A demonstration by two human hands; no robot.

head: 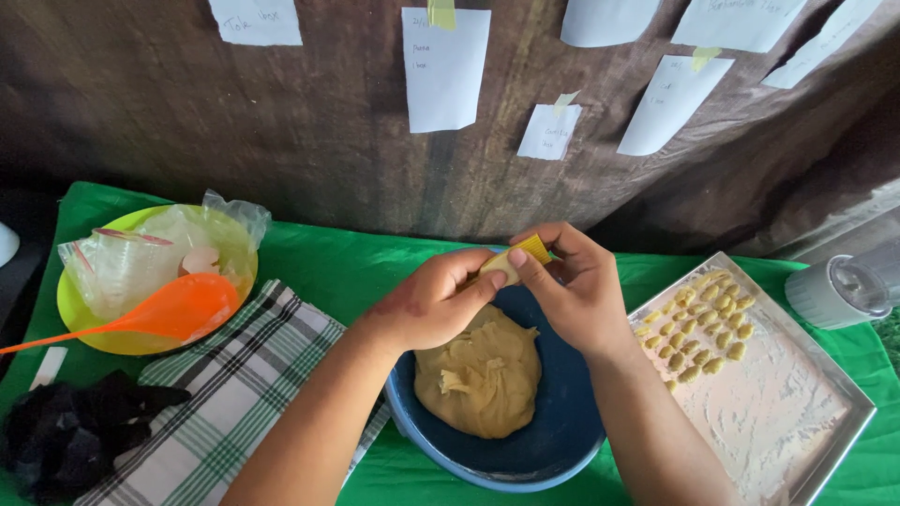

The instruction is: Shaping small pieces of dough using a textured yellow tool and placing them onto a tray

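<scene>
Two forearms reach in from the bottom edge, and both hands are held together above a blue bowl (562, 440) on the green-covered bench (328, 262). A small piece of dough (499, 266) is pinched by the fingertips of the left hand (433, 302) and pressed against a little yellow ridged tool (532, 248), which is gripped by the right hand (577, 286). A larger dough lump (480, 370) sits in the bowl below. The dough is judged soft, light and easily dented — best taken lightly at its edges with the fingertips. To the right, a floured metal tray (844, 379) carries rows of shaped dough pieces (705, 323). To the left lie a checked cloth (239, 384) and a yellow-green bowl (70, 309) with a plastic bag and an orange spoon (169, 309).
</scene>
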